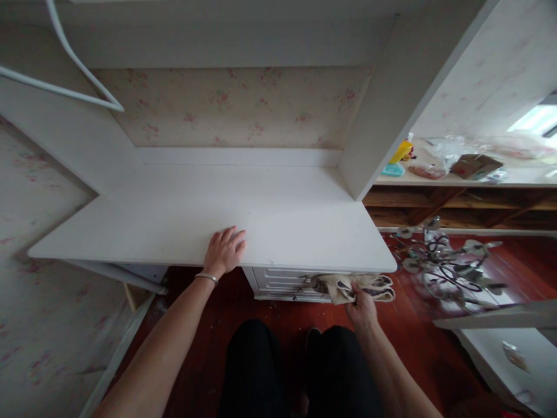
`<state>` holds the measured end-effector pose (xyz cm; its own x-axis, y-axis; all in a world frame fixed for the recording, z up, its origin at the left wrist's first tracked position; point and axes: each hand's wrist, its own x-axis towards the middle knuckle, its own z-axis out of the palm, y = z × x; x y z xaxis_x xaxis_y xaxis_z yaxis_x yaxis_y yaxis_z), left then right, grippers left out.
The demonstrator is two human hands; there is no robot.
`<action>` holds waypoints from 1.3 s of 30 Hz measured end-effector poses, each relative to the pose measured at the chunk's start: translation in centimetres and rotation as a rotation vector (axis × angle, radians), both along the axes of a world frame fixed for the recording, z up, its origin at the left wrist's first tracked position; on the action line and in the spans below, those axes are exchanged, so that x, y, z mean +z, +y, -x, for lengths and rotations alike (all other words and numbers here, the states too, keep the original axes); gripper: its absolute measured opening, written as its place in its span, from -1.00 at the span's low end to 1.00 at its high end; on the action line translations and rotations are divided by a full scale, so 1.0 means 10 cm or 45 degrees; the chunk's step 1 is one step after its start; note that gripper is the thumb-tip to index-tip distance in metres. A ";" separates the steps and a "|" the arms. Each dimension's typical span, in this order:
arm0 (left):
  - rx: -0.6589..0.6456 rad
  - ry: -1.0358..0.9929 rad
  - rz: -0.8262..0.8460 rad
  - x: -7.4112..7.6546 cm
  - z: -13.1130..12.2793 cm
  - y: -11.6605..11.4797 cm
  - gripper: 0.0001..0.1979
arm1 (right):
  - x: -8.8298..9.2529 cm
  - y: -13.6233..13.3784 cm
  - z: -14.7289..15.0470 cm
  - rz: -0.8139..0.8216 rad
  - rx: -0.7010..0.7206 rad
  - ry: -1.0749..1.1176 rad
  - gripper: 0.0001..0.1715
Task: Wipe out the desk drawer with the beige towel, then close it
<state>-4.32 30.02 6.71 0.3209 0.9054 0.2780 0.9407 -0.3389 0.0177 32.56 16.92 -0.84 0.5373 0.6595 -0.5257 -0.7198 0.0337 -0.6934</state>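
Note:
My left hand rests on the front edge of the white desktop, its fingers laid out on the surface and holding nothing. A bracelet circles that wrist. Below the desktop's right front edge, my right hand grips a folded cream-and-dark cloth. The cloth lies close against the front of a white drawer unit and covers part of it. Whether it touches the drawer front, I cannot tell.
White side panels and a shelf frame the desk. A white cable hangs at upper left. On the red floor to the right lies a chandelier. Behind it, a low shelf carries bags and a cardboard box. White furniture stands at lower right.

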 end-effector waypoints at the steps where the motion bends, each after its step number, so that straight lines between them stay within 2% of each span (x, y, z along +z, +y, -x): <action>1: 0.001 0.000 -0.001 0.00 0.00 0.00 -0.55 | 0.10 -0.04 -0.06 0.009 0.048 -0.019 -0.68; 5: 0.006 0.005 -0.007 0.00 0.00 0.00 -0.55 | 0.53 -0.27 -0.23 0.028 0.305 -0.160 -0.69; 7: 0.009 0.008 -0.013 0.00 0.01 -0.01 -0.55 | 0.71 -0.43 -0.30 0.020 0.375 -0.231 -0.67; 10: 0.011 0.009 -0.023 -0.02 0.01 -0.01 -0.55 | 0.92 -0.66 -0.40 0.048 0.328 -0.228 -0.72; 13: 0.014 0.013 -0.025 -0.03 0.01 -0.02 -0.55 | 1.18 -0.76 -0.46 0.160 0.159 -0.196 -0.76; 15: 0.015 0.011 -0.025 -0.03 0.00 -0.03 -0.55 | 1.40 -0.71 -0.44 0.158 0.069 -0.274 -0.65; 17: 0.014 -0.002 -0.032 -0.03 0.00 -0.03 -0.55 | 1.64 -0.55 -0.38 0.053 -0.005 -0.517 -0.53; 19: 0.008 -0.020 -0.043 -0.03 0.00 -0.04 -0.56 | 1.84 -0.32 -0.30 0.006 -0.118 -0.923 -0.50; 21: -0.002 -0.035 -0.054 -0.02 0.00 -0.05 -0.56 | 1.95 -0.03 -0.20 0.054 -0.163 -1.444 -0.57; 22: -0.008 -0.039 -0.058 -0.02 0.00 -0.05 -0.56 | 1.96 0.12 -0.15 0.057 -0.118 -1.691 -0.60; 24: -0.013 -0.042 -0.062 -0.02 0.00 -0.05 -0.55 | 1.87 0.41 -0.01 -0.049 0.130 -2.108 -0.56; 26: -0.003 -0.044 -0.059 -0.01 0.01 -0.05 -0.56 | 1.68 0.65 0.16 -0.140 0.601 -2.402 -0.35; 29: 0.015 -0.053 -0.045 0.00 0.01 -0.05 -0.57 | 1.37 0.88 0.43 0.086 1.329 -2.534 -0.25; 31: 0.014 -0.061 -0.044 0.01 0.01 -0.05 -0.57 | 1.25 0.95 0.55 0.243 1.556 -2.537 -0.26; 35: -0.005 -0.044 -0.061 0.04 0.01 -0.06 -0.57 | 1.29 0.91 0.49 0.245 1.658 -2.477 -0.33; 37: -0.014 -0.031 -0.069 0.04 0.01 -0.06 -0.56 | 1.36 0.78 0.39 0.164 1.581 -2.428 -0.32; 39: -0.019 -0.025 -0.073 0.03 0.01 -0.05 -0.56 | 1.43 0.59 0.29 0.048 1.402 -2.386 -0.35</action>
